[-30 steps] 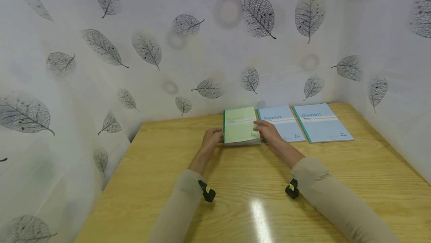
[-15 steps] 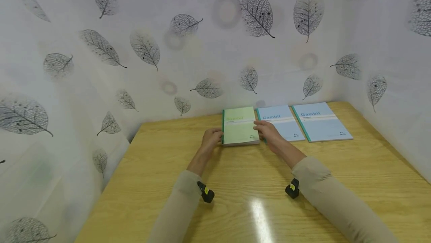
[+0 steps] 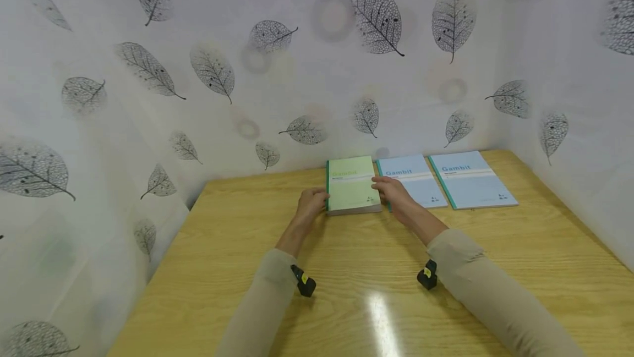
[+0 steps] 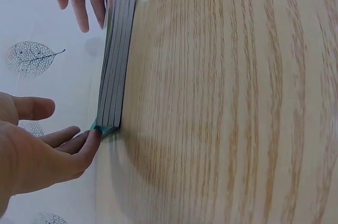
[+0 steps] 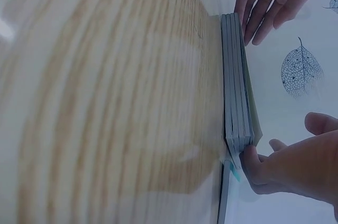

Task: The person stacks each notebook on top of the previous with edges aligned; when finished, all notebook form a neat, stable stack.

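A stack of several notebooks (image 4: 113, 63) lies on the table, the top one a light green notebook (image 3: 351, 189) with a dark green spine. At its spine side, my left hand (image 3: 311, 204) touches the edge with its fingertips, thumb held apart in the left wrist view. My right hand (image 3: 396, 195) is at the opposite side, its fingers against the stack's edge (image 5: 236, 81). Both hands have their fingers loosely extended and do not wrap around the stack. In the head view the right hand overlaps part of a blue notebook (image 3: 421, 181) marked "Gambit".
Another blue "Gambit" notebook (image 3: 475, 184) lies at the far right of the row. Behind the row hangs a white leaf-patterned curtain (image 3: 317, 82), which also runs down both sides. The wooden table (image 3: 346, 269) extends toward the person.
Both hands stay at the sides of the stack with hardly any movement. The notebooks keep their places; the head view shifts very slightly.
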Demonstrator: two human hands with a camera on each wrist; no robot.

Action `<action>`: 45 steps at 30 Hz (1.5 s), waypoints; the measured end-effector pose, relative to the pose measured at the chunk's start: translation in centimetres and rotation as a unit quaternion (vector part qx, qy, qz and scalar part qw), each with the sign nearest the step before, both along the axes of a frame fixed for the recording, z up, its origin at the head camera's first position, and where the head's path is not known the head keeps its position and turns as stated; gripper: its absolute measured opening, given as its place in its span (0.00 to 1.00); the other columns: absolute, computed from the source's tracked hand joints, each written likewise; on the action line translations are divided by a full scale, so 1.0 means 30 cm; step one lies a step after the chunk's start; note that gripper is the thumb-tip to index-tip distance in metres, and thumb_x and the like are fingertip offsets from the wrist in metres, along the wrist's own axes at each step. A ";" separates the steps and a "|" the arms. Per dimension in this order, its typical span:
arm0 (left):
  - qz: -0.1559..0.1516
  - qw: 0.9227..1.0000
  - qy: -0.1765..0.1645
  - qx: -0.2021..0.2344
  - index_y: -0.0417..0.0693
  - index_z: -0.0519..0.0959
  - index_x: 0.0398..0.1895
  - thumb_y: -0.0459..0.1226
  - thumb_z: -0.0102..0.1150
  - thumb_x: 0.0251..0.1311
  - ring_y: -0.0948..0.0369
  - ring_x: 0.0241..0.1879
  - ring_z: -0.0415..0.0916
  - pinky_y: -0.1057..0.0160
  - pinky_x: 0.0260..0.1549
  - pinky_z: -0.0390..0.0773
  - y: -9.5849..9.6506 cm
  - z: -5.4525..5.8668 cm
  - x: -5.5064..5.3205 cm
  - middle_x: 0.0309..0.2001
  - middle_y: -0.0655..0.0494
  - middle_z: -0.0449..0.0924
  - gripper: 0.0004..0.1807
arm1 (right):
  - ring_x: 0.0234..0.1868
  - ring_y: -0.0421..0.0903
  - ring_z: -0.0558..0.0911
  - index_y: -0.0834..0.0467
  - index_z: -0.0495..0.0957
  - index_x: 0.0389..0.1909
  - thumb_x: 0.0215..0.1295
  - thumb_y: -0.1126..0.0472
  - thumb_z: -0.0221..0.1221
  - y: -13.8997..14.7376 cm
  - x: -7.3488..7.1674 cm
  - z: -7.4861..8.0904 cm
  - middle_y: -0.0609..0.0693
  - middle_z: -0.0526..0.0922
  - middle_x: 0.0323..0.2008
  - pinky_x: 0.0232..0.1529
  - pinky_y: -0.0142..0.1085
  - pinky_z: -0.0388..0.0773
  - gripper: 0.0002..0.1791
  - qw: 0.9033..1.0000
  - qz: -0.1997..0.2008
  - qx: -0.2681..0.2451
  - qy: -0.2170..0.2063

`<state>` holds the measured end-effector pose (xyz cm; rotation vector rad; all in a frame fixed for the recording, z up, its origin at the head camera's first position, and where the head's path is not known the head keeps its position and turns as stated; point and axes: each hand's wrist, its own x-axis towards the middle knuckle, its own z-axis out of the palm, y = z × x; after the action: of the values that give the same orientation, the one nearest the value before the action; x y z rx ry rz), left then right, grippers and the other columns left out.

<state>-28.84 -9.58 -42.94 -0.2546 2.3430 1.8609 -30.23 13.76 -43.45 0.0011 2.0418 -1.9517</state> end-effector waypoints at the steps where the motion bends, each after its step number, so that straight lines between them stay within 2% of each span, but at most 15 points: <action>1: 0.000 1.000 0.000 0.002 0.32 0.70 0.71 0.37 0.51 0.73 0.44 0.69 0.71 0.48 0.72 0.70 -0.001 -0.001 -0.002 0.71 0.37 0.71 0.27 | 0.58 0.52 0.66 0.63 0.51 0.82 0.83 0.59 0.43 -0.001 0.008 0.015 0.63 0.50 0.82 0.64 0.47 0.64 0.32 1.000 0.003 -0.002 -0.003; 2: 0.001 1.000 0.000 0.004 0.32 0.70 0.71 0.37 0.51 0.73 0.44 0.69 0.71 0.48 0.72 0.70 -0.002 -0.001 -0.003 0.71 0.37 0.71 0.27 | 0.64 0.54 0.63 0.64 0.50 0.82 0.83 0.60 0.43 -0.001 0.007 0.015 0.63 0.47 0.83 0.66 0.49 0.62 0.32 1.000 0.006 -0.003 -0.005; 4: 0.002 1.000 0.001 0.009 0.32 0.70 0.71 0.36 0.51 0.73 0.44 0.69 0.71 0.49 0.72 0.70 -0.005 -0.004 -0.005 0.71 0.37 0.71 0.27 | 0.68 0.57 0.61 0.64 0.50 0.82 0.83 0.60 0.43 -0.002 0.009 0.015 0.63 0.46 0.83 0.68 0.50 0.61 0.32 1.000 0.006 -0.008 -0.005; 7: 0.002 1.000 0.004 0.017 0.31 0.70 0.71 0.35 0.52 0.73 0.44 0.69 0.71 0.50 0.71 0.71 -0.009 -0.010 -0.009 0.71 0.36 0.71 0.27 | 0.79 0.62 0.54 0.64 0.50 0.82 0.83 0.59 0.43 0.000 0.009 0.009 0.63 0.45 0.83 0.79 0.54 0.55 0.32 1.000 0.008 -0.005 -0.005; 8: 0.002 1.000 0.005 0.019 0.31 0.70 0.71 0.35 0.51 0.73 0.44 0.69 0.71 0.50 0.71 0.71 -0.009 -0.010 -0.009 0.70 0.36 0.71 0.27 | 0.79 0.62 0.55 0.63 0.51 0.82 0.83 0.59 0.43 0.002 0.001 -0.006 0.63 0.46 0.83 0.79 0.54 0.55 0.32 1.000 0.006 -0.005 -0.001; 10: 0.003 1.000 0.007 0.023 0.30 0.70 0.71 0.34 0.51 0.73 0.44 0.69 0.71 0.50 0.71 0.72 -0.010 -0.013 -0.010 0.70 0.35 0.71 0.26 | 0.82 0.64 0.49 0.63 0.51 0.82 0.83 0.58 0.43 0.008 0.004 -0.005 0.63 0.46 0.83 0.81 0.57 0.49 0.32 1.000 0.009 -0.004 0.000; 11: 0.003 1.000 0.007 0.023 0.31 0.70 0.71 0.34 0.51 0.73 0.44 0.69 0.71 0.50 0.71 0.72 -0.010 -0.013 -0.009 0.70 0.35 0.72 0.26 | 0.81 0.64 0.50 0.63 0.51 0.82 0.83 0.58 0.43 0.012 0.005 -0.005 0.63 0.46 0.83 0.81 0.57 0.48 0.32 1.000 0.009 -0.005 0.001; 17: 0.001 1.000 0.007 0.001 0.35 0.69 0.73 0.37 0.50 0.74 0.43 0.71 0.68 0.47 0.71 0.70 0.008 -0.003 0.002 0.71 0.38 0.70 0.27 | 0.81 0.64 0.51 0.68 0.50 0.80 0.83 0.60 0.41 0.057 0.010 0.004 0.65 0.48 0.82 0.81 0.52 0.52 0.31 0.999 -0.001 -0.030 0.021; 21: -0.018 0.999 0.035 -0.020 0.37 0.67 0.74 0.38 0.50 0.73 0.41 0.75 0.61 0.42 0.73 0.66 0.042 0.015 0.018 0.75 0.38 0.65 0.29 | 0.81 0.65 0.50 0.69 0.48 0.81 0.84 0.60 0.40 0.109 0.017 0.008 0.67 0.45 0.82 0.82 0.52 0.51 0.31 0.999 -0.005 -0.032 0.027; 24: -0.029 0.998 0.058 -0.021 0.38 0.68 0.74 0.38 0.50 0.73 0.41 0.75 0.61 0.41 0.73 0.65 0.077 0.028 0.024 0.74 0.38 0.65 0.29 | 0.81 0.65 0.50 0.69 0.46 0.81 0.84 0.61 0.39 0.147 0.020 0.008 0.67 0.45 0.82 0.82 0.51 0.51 0.32 0.999 -0.008 -0.038 0.022; 27: -0.034 0.997 0.066 -0.018 0.40 0.70 0.73 0.38 0.51 0.73 0.42 0.73 0.63 0.41 0.72 0.67 0.116 0.036 0.028 0.73 0.39 0.68 0.27 | 0.81 0.64 0.50 0.70 0.45 0.81 0.84 0.62 0.39 0.180 0.018 0.006 0.68 0.46 0.81 0.82 0.49 0.52 0.31 0.998 -0.017 -0.052 0.018; 30: -0.044 0.997 0.061 0.002 0.41 0.71 0.73 0.40 0.51 0.74 0.43 0.72 0.65 0.42 0.72 0.68 0.159 0.048 0.036 0.73 0.41 0.69 0.27 | 0.81 0.64 0.51 0.70 0.44 0.81 0.84 0.62 0.38 0.212 0.019 0.002 0.68 0.46 0.81 0.82 0.48 0.52 0.32 0.998 -0.027 -0.056 0.017; 35: -0.071 0.994 0.036 0.070 0.44 0.72 0.72 0.43 0.49 0.77 0.43 0.72 0.67 0.44 0.74 0.65 0.235 0.072 0.057 0.72 0.45 0.71 0.25 | 0.81 0.64 0.49 0.69 0.43 0.81 0.85 0.60 0.38 0.265 0.019 -0.005 0.68 0.45 0.81 0.82 0.49 0.51 0.32 0.999 -0.027 -0.041 0.022; 40: -0.112 0.985 0.022 0.131 0.40 0.71 0.72 0.46 0.47 0.77 0.44 0.74 0.64 0.49 0.76 0.63 0.320 0.087 0.059 0.72 0.45 0.70 0.28 | 0.81 0.65 0.47 0.68 0.41 0.82 0.85 0.58 0.37 0.329 0.013 0.004 0.68 0.43 0.82 0.82 0.50 0.50 0.33 0.998 -0.036 -0.028 0.031; 45: -0.144 0.976 0.006 0.162 0.37 0.65 0.75 0.48 0.45 0.78 0.43 0.77 0.59 0.49 0.78 0.58 0.387 0.080 0.057 0.76 0.42 0.64 0.32 | 0.81 0.65 0.47 0.67 0.40 0.82 0.85 0.57 0.36 0.381 -0.004 0.005 0.68 0.42 0.82 0.82 0.51 0.49 0.34 0.999 -0.043 -0.010 0.033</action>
<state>-27.13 2.03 -40.55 0.1272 1.9137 2.0513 -30.35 25.19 -43.30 0.0199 2.0962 -2.0484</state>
